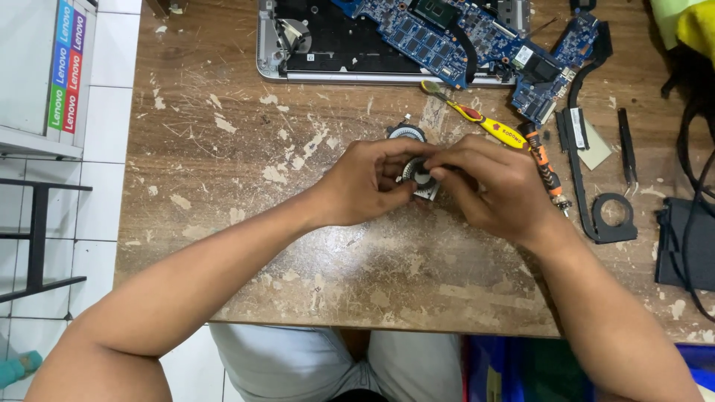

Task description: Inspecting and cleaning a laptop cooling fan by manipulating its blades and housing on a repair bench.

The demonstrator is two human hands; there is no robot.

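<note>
Both of my hands meet over the middle of a worn wooden table (223, 186). My left hand (365, 182) and my right hand (488, 186) grip a small round laptop cooling fan (418, 179) between their fingertips; most of it is hidden by my fingers. A second round black fan part (407, 133) lies on the table just beyond my left fingers.
An opened laptop shell (313, 45) with a blue circuit board (454, 37) lies at the far edge. A yellow screwdriver (477, 119) and an orange-black screwdriver (544, 164) rest right of my hands. A black fan housing (607, 219), tweezers (628, 149) and black cables (693, 171) are at the right.
</note>
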